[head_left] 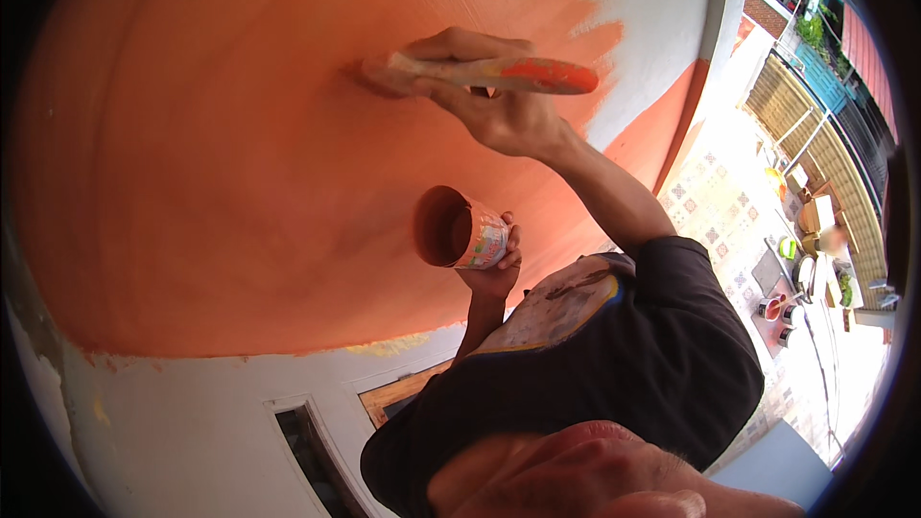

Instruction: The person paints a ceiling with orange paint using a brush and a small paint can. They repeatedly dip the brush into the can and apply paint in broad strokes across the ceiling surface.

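Note:
My right hand (pixel 508 123) grips a paintbrush (pixel 549 76) by its handle, which is smeared with orange-red paint. The bristle end rests against the wall (pixel 221 182), on an area coated in orange, and is slightly blurred. Lower down, my left hand (pixel 501 276) is wrapped round a paint cup (pixel 486 238) with a printed label. The cup tilts so that its mouth faces me, and its inside is coated orange-brown. How much paint it holds cannot be made out. Beside the orange coat, a pale unpainted patch (pixel 652 24) shows at the upper right.
Below the orange area, the white wall has a narrow dark opening (pixel 315 460) and a wood-framed one (pixel 408 389). A wall edge (pixel 693 105) runs down the right. Beyond it, patterned floor tiles (pixel 708 194) carry paint cans (pixel 770 308) and clutter beside a woven fence (pixel 815 129).

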`<control>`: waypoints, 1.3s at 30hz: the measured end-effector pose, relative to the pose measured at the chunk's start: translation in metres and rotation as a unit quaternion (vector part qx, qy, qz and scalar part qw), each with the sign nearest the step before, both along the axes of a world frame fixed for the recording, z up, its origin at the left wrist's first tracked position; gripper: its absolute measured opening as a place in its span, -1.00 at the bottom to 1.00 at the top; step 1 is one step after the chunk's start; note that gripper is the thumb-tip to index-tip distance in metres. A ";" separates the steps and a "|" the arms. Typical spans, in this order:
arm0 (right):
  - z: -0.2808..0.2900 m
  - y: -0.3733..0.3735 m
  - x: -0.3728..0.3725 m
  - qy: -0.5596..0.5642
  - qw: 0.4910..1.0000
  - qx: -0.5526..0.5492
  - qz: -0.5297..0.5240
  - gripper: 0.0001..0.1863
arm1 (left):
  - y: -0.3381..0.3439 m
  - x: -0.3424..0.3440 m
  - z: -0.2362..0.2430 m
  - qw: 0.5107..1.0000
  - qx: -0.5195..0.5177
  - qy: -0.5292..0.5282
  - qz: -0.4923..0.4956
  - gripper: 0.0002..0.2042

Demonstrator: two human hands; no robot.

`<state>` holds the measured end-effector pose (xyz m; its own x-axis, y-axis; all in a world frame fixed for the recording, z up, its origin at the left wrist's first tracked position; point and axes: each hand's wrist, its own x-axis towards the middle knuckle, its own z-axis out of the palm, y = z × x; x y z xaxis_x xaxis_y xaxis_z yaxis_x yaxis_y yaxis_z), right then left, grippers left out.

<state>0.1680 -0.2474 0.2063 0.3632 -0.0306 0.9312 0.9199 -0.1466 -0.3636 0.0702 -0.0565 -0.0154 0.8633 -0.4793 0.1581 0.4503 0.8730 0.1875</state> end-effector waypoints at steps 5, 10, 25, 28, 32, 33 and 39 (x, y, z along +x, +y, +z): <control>0.021 -0.067 0.032 -0.129 0.929 0.195 -0.285 -0.77 | -0.001 -0.004 0.002 0.998 -0.023 -0.053 0.001 -0.38; 0.010 -0.025 0.000 -0.070 0.929 0.017 -0.363 -0.74 | 0.000 -0.005 0.000 0.999 -0.015 -0.035 0.001 -0.39; 0.024 -0.076 0.034 -0.124 0.880 0.192 -0.415 -0.80 | -0.004 -0.009 -0.007 0.997 -0.026 -0.066 0.022 -0.41; 0.001 -0.008 0.012 -0.126 0.923 0.083 -0.353 -0.62 | 0.002 -0.008 -0.020 0.998 -0.025 -0.053 0.027 -0.40; -0.024 0.052 -0.026 -0.090 0.985 -0.134 -0.060 -0.59 | 0.009 -0.007 -0.030 0.999 -0.011 0.017 0.026 -0.35; -0.025 0.053 -0.026 -0.093 0.986 -0.123 -0.061 -0.59 | 0.008 -0.006 -0.030 0.999 -0.010 0.028 0.026 -0.32; -0.006 -0.024 0.015 -0.040 0.981 0.137 -0.131 -0.74 | -0.002 -0.012 -0.015 0.998 -0.035 -0.050 0.026 -0.42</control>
<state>0.1826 -0.2717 0.1999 0.2349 -0.3666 0.9002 0.8912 -0.2886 -0.3501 0.0579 -0.0582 -0.0306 0.8650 -0.4193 0.2757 0.3866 0.9071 0.1666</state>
